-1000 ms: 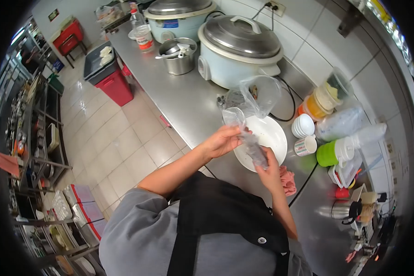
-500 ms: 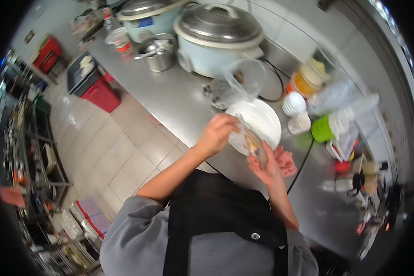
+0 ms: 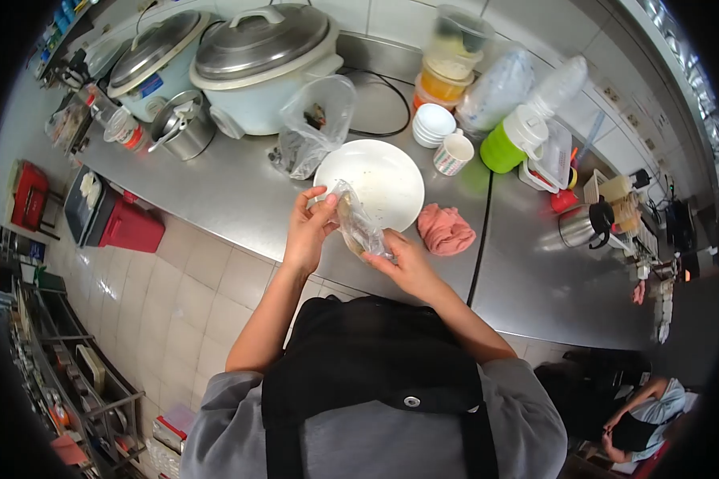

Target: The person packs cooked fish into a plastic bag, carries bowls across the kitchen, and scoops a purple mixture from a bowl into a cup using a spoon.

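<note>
Bag [image 3: 356, 222] of thin clear plastic, crumpled and slanted, is held between two bare hands at about 7 o'clock from the middle of a white dish [image 3: 391, 180], from which all directions are read; the near rim is overlapped by it. Its upper end is pinched by the left hand [image 3: 307, 227], at 8 o'clock, with thumb and index finger nearly closed and the other fingers loosely curled. Its lower end is gripped by the right hand [image 3: 403, 259], at 5 o'clock, with thumb and fingers drawn in on the plastic. Something brownish is enclosed but cannot be made out. Small dark specks are scattered over the dish, which is set on a steel desk [image 3: 567, 279]. A pink cloth [image 3: 447, 230] is left bunched at 4 o'clock, just beside the dish. A printed cup [image 3: 454, 154] is placed between 2 and 3 o'clock, with stacked white bowls [image 3: 434, 125] seen near it, between 1 and 2. At 11 o'clock dark pieces are contained in a second clear bag [image 3: 319, 120], behind which a large lidded cooker [image 3: 256, 92] is stood
</note>
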The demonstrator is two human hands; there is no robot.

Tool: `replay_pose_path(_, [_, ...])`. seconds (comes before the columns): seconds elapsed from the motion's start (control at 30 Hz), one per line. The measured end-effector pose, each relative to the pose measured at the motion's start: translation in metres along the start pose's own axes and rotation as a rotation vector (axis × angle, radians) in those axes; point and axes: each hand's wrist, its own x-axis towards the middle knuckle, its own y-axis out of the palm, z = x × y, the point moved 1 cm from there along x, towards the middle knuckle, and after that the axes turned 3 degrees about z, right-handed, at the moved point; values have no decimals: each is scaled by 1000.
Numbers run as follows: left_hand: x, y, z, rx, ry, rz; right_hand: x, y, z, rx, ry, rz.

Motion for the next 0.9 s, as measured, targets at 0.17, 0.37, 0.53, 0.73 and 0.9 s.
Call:
replay_pose_path(0.17, [7,21,34,-206,-76,186,-16,-19,-6,372,51,13])
replay_pose_path(0.37, [2,70,91,-275,-153,265,-45,-47,-29,475,140,105])
replay_pose_path(0.53, [3,102,88,211,-267,324,-64,-75,-43,563,249,51])
replay_pose_path(0.73, [-17,108,87,408,-222,339,-85,-142,-102,784,457,-313])
replay_pose_path(0.9, [-52,74,105,345,-229,84,-98,-216,-202,369,644,-450])
